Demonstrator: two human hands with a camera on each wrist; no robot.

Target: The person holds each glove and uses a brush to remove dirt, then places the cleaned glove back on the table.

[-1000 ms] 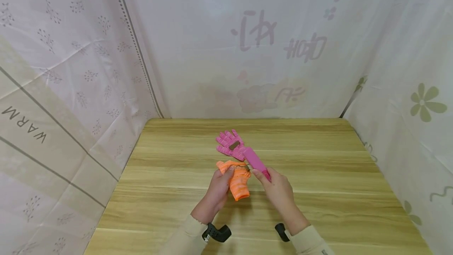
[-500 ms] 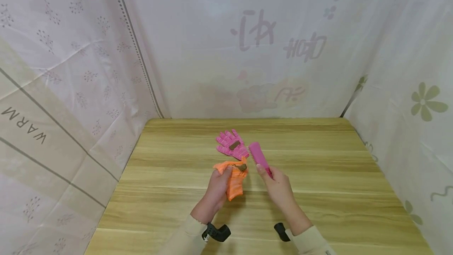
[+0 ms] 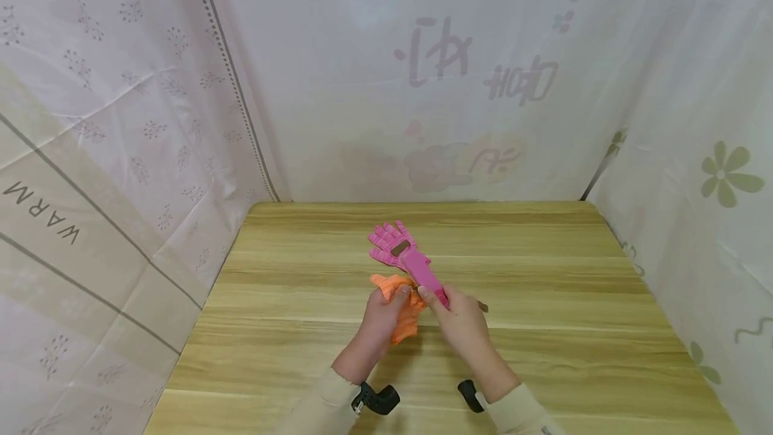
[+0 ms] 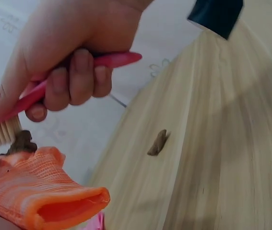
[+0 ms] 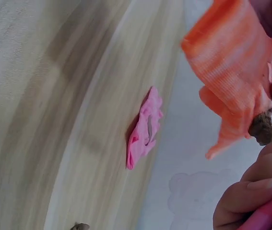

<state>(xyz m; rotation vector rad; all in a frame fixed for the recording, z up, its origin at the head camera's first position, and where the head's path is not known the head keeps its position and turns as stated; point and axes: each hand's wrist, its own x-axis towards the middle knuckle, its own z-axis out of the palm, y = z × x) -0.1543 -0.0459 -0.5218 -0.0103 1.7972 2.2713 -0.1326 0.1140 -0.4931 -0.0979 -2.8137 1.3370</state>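
Observation:
My left hand [image 3: 379, 317] grips an orange knitted glove [image 3: 391, 282], its cuff hanging down. A dark brown, mud-like clump [image 4: 23, 142] clings to the glove's surface. In my right hand [image 3: 464, 321] is a pink brush [image 3: 423, 270], held by the handle with the fingers curled round it. The brush's pale bristles [image 4: 1, 134] meet the brown clump in the left wrist view. Part of the glove is hidden behind the thumb and the brush.
Beyond the hands, a pink glove [image 3: 386, 240] with a brown patch [image 3: 400, 248] lies on the wooden table [image 3: 290, 287]. A loose brown piece [image 3: 483, 306] rests to the right of my right hand. Patterned cloth [image 3: 362, 86] hangs around the table.
The brush was on the orange glove, swung away to the right, and is now back left over it. Both hands have come closer together. The loose brown piece now shows beside the right hand.

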